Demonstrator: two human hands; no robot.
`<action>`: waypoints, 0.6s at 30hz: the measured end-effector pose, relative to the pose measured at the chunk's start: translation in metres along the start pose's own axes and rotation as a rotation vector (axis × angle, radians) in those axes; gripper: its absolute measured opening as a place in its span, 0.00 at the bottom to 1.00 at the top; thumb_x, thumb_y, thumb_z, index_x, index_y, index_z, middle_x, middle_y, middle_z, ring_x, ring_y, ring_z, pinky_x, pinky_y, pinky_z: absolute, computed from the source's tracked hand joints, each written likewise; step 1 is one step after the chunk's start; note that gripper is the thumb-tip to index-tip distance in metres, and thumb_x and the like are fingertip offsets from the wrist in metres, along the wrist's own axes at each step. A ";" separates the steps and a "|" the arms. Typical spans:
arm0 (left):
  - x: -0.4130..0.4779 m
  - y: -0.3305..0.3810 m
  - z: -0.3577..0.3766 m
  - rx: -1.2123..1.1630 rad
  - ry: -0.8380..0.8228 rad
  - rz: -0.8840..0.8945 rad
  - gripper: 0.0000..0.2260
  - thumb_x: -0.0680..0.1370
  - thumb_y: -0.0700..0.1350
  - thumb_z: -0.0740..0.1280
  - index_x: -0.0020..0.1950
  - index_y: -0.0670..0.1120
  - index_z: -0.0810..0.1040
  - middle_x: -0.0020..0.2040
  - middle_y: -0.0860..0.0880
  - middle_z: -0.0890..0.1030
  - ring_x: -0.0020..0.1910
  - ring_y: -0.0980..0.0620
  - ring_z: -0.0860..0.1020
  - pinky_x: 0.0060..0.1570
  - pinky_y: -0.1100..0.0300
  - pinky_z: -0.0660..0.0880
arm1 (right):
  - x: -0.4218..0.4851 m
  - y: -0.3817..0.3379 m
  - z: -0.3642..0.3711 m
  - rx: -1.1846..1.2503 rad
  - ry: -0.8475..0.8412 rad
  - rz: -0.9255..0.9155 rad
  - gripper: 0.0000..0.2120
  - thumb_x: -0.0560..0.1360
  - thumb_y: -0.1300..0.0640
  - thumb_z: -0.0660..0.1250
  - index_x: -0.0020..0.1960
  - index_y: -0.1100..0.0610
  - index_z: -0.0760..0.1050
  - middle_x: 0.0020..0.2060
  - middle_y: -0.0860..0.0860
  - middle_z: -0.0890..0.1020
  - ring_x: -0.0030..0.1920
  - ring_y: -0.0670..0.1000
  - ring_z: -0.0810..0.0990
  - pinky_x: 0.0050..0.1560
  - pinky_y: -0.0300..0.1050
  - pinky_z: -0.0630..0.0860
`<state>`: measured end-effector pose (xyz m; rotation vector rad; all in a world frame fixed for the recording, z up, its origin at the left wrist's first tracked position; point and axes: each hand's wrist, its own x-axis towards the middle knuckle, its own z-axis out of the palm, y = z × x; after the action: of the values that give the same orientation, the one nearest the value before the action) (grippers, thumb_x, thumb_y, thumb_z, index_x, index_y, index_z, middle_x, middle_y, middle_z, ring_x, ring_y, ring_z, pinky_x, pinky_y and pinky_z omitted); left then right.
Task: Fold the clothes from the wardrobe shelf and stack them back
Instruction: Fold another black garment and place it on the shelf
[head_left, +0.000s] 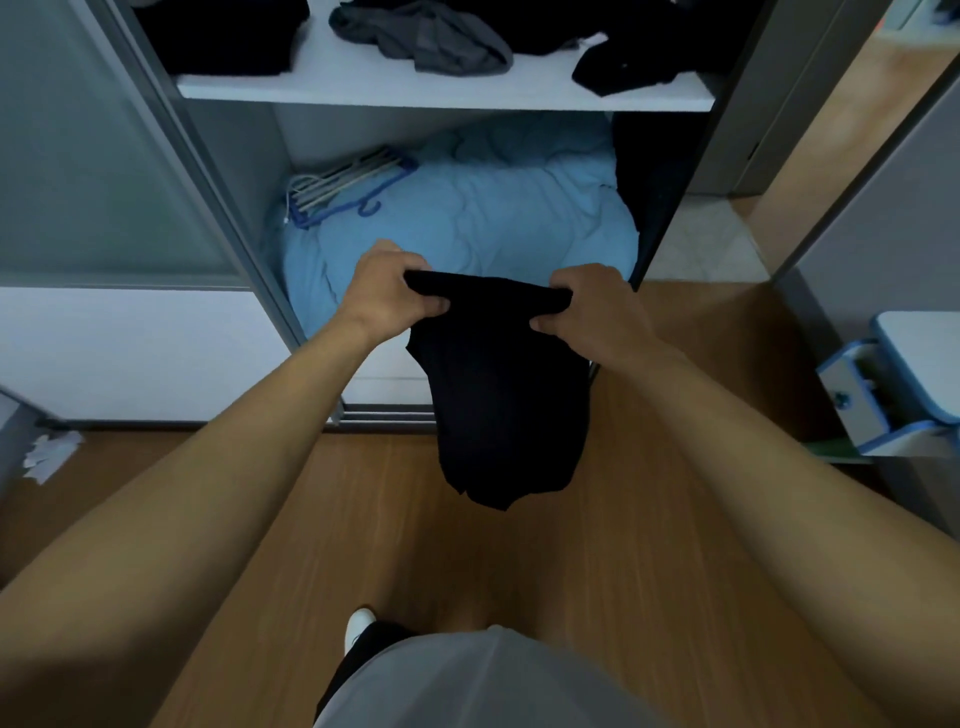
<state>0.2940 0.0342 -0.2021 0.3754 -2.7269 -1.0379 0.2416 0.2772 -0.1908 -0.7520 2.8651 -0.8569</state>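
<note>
Before the open wardrobe, over wooden floor (519, 561): black garment (506, 405), hanging free, top edge gripped by left hand (387, 291) and right hand (592, 306), fingers curled around it. Above: white shelf (363, 93) holding crumpled grey garment (426, 39) and black clothes (623, 65) near its front edge.

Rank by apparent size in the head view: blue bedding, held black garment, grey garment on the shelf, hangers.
Largest: blue bedding.
Next: black garment, though it hangs nearer the camera.
Smallest: grey garment and hangers look alike, so unranked.
</note>
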 end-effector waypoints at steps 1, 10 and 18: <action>-0.002 -0.005 0.003 -0.212 0.024 -0.036 0.12 0.68 0.45 0.80 0.44 0.44 0.81 0.52 0.50 0.74 0.51 0.55 0.75 0.48 0.73 0.70 | 0.001 0.001 -0.004 0.068 -0.004 -0.003 0.15 0.71 0.53 0.77 0.37 0.59 0.73 0.39 0.55 0.80 0.41 0.54 0.79 0.44 0.50 0.75; -0.024 -0.031 0.055 -0.694 -0.373 -0.170 0.30 0.59 0.54 0.85 0.58 0.57 0.79 0.53 0.61 0.85 0.55 0.64 0.81 0.51 0.72 0.75 | -0.006 0.003 -0.039 0.330 -0.275 -0.186 0.14 0.73 0.59 0.76 0.35 0.54 0.72 0.31 0.39 0.74 0.33 0.37 0.72 0.36 0.29 0.66; -0.023 0.005 0.070 -0.780 -0.229 -0.132 0.07 0.78 0.51 0.70 0.55 0.53 0.82 0.50 0.55 0.87 0.52 0.54 0.84 0.47 0.66 0.79 | -0.007 0.045 -0.047 0.808 -0.142 0.130 0.07 0.71 0.61 0.77 0.47 0.56 0.81 0.42 0.47 0.86 0.47 0.48 0.85 0.47 0.38 0.80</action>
<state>0.2963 0.0883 -0.2525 0.3065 -2.2266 -2.1537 0.2194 0.3371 -0.1762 -0.4798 2.1035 -1.6742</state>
